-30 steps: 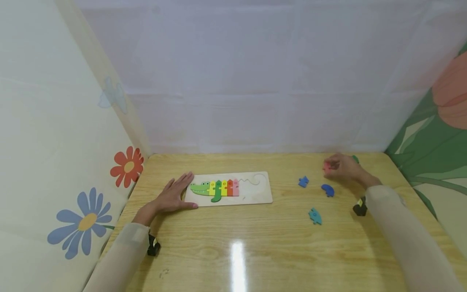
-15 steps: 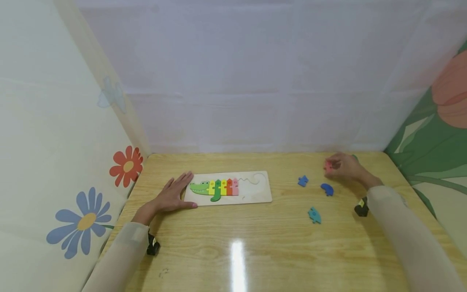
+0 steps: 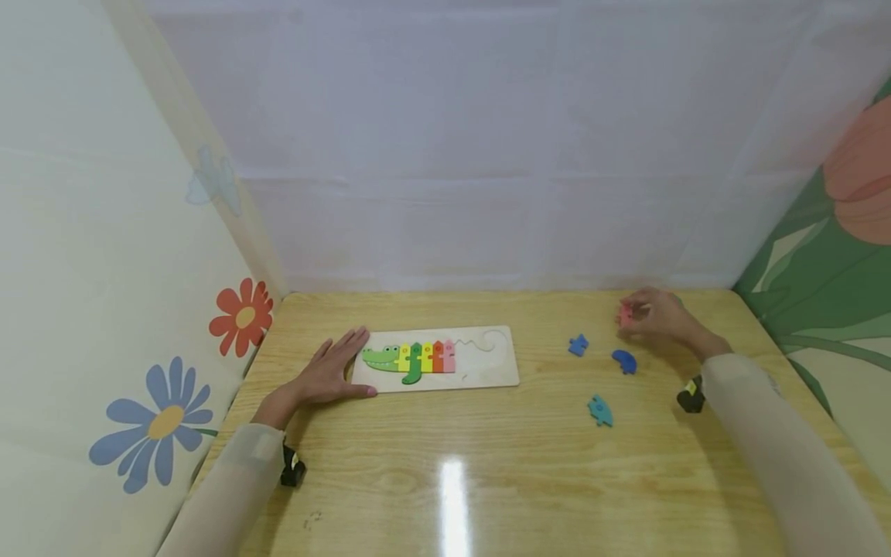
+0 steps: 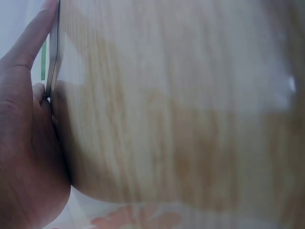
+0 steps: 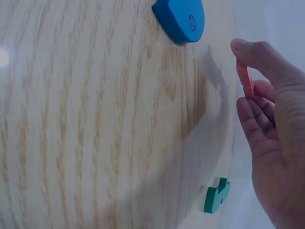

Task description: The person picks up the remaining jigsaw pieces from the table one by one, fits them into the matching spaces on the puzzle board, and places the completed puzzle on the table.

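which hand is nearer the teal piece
Right: the right hand, pinching a pink piece, is beyond the teal piece and to its right. The left hand is far to its left, at the puzzle board.

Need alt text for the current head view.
A person's right hand pinches a coral-red puzzle piece above a wood-grain table, while the left hand is spread at the left end of a partly filled crocodile puzzle board. Right of the board lie an angular blue piece, a curved blue piece and, nearest the viewer, a teal piece.
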Demonstrator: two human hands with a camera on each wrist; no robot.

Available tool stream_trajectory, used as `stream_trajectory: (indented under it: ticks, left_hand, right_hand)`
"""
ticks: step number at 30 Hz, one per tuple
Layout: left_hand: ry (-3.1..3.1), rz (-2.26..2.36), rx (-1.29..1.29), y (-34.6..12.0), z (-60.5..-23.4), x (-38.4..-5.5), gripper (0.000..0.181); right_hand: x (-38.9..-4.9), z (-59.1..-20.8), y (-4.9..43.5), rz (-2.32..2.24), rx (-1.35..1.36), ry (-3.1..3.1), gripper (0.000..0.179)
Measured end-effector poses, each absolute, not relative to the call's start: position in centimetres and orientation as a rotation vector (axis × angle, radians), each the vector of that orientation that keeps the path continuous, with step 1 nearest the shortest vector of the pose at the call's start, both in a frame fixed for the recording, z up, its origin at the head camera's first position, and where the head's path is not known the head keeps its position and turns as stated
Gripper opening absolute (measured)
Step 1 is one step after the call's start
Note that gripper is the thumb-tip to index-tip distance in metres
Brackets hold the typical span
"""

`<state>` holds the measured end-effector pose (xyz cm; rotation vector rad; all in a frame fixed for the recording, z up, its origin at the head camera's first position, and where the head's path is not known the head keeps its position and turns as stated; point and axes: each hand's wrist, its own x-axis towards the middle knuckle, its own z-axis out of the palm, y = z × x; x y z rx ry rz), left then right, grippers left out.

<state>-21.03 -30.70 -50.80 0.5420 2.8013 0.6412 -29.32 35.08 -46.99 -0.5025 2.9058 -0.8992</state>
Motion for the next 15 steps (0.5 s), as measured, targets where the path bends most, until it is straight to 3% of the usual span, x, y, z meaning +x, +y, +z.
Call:
stream_trajectory:
  ticks: [15]
  left_hand:
    - [2.808,0.636,0.557,-30.67,-50.70,-20.92,0.119]
  right_hand:
    - [-29.08,-46.67,34.04,-0.931,-0.487,2.905,0.064]
